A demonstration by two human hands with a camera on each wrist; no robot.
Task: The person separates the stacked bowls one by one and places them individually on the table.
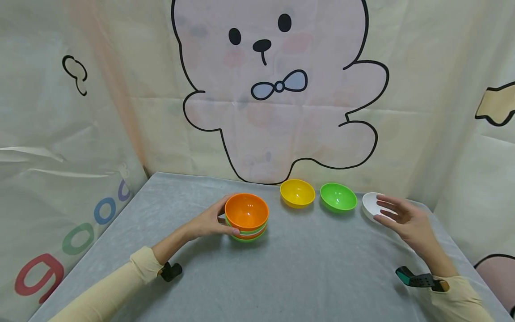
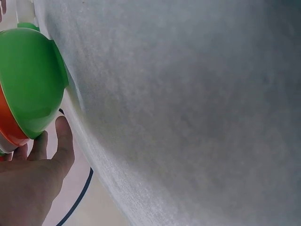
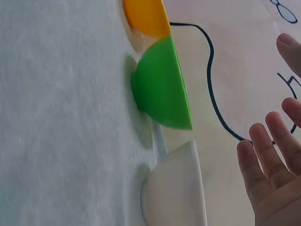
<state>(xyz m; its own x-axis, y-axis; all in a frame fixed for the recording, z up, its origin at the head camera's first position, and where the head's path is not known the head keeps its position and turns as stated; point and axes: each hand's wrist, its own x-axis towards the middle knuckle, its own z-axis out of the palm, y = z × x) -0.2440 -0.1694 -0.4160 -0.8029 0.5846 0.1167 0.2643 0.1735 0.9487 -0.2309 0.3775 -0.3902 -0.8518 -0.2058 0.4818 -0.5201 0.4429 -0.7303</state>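
Observation:
A nested stack of bowls [image 1: 246,212], orange on top with green, white and orange rims below, stands left of centre in the head view. My left hand [image 1: 212,220] grips its left side, thumb at the front and fingers behind. From the left wrist camera, the lowest, green bowl [image 2: 30,77] shows above the fingers. At the right, my right hand [image 1: 406,221] hovers over a white bowl [image 1: 369,206], fingers spread and holding nothing. The right wrist view shows those fingers [image 3: 264,155] apart from the white bowl [image 3: 176,188].
A yellow bowl [image 1: 297,193] and a green bowl [image 1: 338,197] sit in a row along the table's back edge, left of the white one. Grey cloth covers the table [image 1: 297,273]. A printed curtain [image 1: 277,138] hangs right behind it.

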